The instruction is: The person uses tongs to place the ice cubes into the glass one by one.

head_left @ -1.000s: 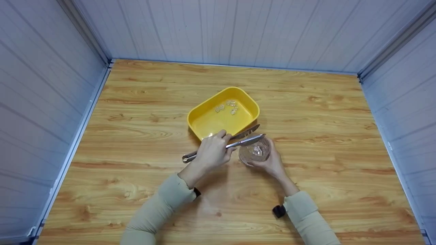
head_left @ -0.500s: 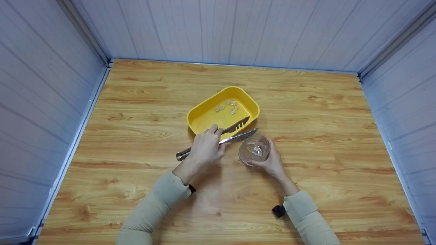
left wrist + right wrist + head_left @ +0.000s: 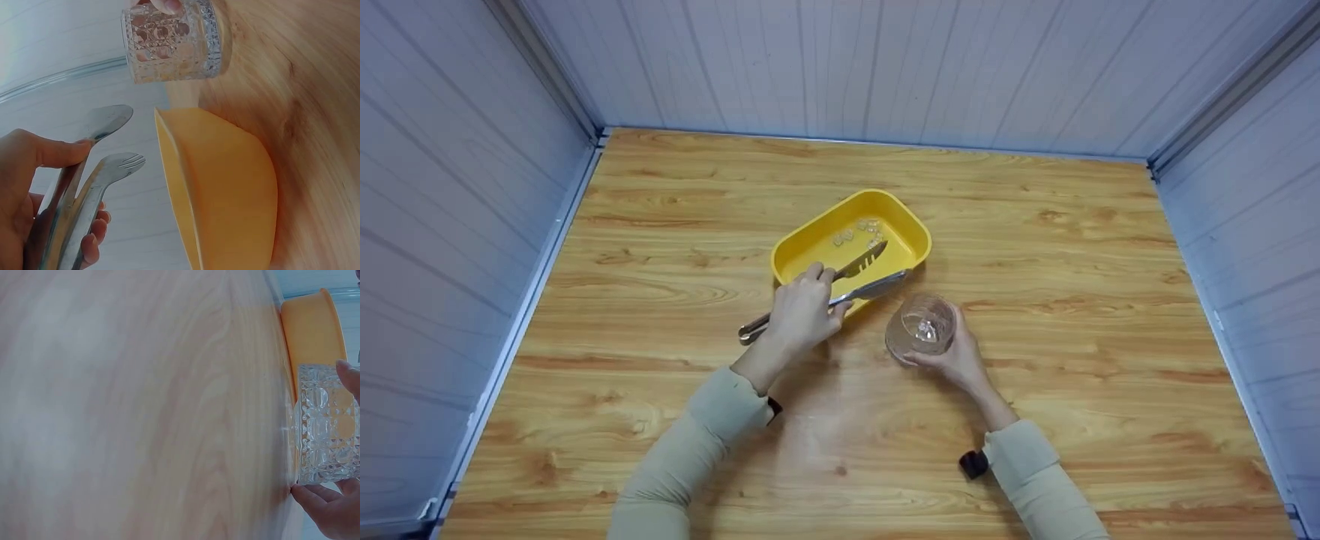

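Observation:
My left hand grips a pair of metal tongs by the middle of its arms. The tongs' two tips, one slotted like a fork, stand apart with nothing between them. They reach over the yellow tray, above its near right side in the head view. Inside the tray lie several small clear ice-like pieces. My right hand holds a clear patterned glass round its side, upright on the table to the right of the tray. Some clear pieces show at the bottom of the glass.
The wood-grain table is bounded by pale panel walls at the back and both sides. The tray's rim stands between the tongs and the glass. A dark strap piece sits by the right sleeve.
My left hand has carried the tongs leftward and away from me, from over the glass to over the tray. The right hand and the glass have stayed in place.

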Demonstrator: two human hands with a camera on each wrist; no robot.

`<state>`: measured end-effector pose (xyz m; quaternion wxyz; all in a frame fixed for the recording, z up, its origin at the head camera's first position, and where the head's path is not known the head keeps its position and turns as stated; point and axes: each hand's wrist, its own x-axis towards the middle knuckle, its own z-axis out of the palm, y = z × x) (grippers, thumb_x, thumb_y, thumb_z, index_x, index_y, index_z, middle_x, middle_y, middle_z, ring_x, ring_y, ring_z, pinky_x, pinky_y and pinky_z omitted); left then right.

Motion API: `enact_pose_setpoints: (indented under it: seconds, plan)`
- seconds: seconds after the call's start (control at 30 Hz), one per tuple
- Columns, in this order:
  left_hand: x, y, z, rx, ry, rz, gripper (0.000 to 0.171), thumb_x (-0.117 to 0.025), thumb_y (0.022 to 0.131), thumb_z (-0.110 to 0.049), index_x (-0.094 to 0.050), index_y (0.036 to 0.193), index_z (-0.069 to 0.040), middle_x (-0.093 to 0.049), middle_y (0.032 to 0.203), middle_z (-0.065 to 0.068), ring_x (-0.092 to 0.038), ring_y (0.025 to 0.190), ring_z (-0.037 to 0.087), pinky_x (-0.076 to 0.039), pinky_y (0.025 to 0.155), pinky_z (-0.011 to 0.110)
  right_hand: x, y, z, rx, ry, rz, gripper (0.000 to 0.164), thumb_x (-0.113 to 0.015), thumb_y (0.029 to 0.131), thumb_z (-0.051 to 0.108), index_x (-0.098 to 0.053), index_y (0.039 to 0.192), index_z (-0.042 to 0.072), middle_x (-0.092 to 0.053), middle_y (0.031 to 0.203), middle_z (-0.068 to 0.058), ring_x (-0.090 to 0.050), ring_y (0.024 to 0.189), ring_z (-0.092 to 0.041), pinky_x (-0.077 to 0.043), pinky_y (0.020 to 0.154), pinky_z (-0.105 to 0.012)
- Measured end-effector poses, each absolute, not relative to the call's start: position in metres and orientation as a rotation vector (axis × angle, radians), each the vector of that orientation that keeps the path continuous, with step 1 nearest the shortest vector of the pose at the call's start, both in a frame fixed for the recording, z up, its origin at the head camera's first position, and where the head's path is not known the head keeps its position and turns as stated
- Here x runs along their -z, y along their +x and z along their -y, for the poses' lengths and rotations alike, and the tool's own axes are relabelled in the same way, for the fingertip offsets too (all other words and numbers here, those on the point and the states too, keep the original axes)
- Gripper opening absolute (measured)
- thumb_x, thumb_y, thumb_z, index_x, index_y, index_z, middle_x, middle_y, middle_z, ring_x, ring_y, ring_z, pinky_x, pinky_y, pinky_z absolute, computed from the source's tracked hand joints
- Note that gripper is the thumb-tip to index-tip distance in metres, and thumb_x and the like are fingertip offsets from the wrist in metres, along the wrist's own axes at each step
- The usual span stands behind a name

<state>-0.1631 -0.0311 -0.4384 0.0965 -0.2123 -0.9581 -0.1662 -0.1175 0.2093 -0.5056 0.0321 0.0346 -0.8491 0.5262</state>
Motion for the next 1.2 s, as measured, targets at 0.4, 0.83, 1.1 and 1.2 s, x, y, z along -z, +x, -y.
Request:
enact_pose_setpoints:
  seconds: [0.4, 0.83, 1.1, 1.2]
  plan:
    - [0.441, -0.181, 0.033, 0.492, -0.535, 2.892, 0.043, -0.065, 0.076, -0.035, -0.06, 0.098, 0.002, -0.054, 0.086, 0.01, -0.055, 0.07, 0.024, -0.047, 0.055, 0.037, 0.531, -0.125, -0.22, -1.578, 0.112, 2.634, 0.095, -0.085, 0.052, 0.019, -0.032, 0.129, 0.0, -0.045, 0.124, -0.018, -0.041, 0.115, -0.029, -0.027, 0.098, -0.037]
    - [0.452, -0.203, 0.029, 0.39, -0.512, 2.965, 0.044, -0.065, 0.077, -0.035, -0.061, 0.098, 0.002, -0.056, 0.089, 0.011, -0.058, 0.072, 0.025, -0.049, 0.055, 0.038, 0.538, -0.128, -0.222, -1.545, 0.086, 2.675, 0.098, -0.086, 0.05, 0.026, -0.032, 0.129, 0.005, -0.046, 0.124, -0.015, -0.042, 0.115, -0.025, -0.029, 0.097, -0.037]
    - [0.459, -0.213, 0.022, 0.336, -0.491, 3.012, 0.044, -0.064, 0.078, -0.039, -0.06, 0.096, 0.002, -0.055, 0.088, 0.01, -0.057, 0.072, 0.026, -0.048, 0.056, 0.04, 0.541, -0.129, -0.223, -1.55, 0.091, 2.656, 0.099, -0.086, 0.049, 0.029, -0.032, 0.129, 0.004, -0.047, 0.123, -0.015, -0.042, 0.114, -0.026, -0.028, 0.097, -0.038]
    - [0.462, -0.216, 0.018, 0.325, -0.486, 3.021, 0.044, -0.063, 0.078, -0.039, -0.06, 0.094, 0.002, -0.055, 0.087, 0.011, -0.057, 0.072, 0.026, -0.048, 0.056, 0.04, 0.541, -0.128, -0.223, -1.545, 0.072, 2.665, 0.1, -0.086, 0.049, 0.029, -0.032, 0.13, 0.005, -0.047, 0.123, -0.015, -0.042, 0.114, -0.025, -0.028, 0.097, -0.036]
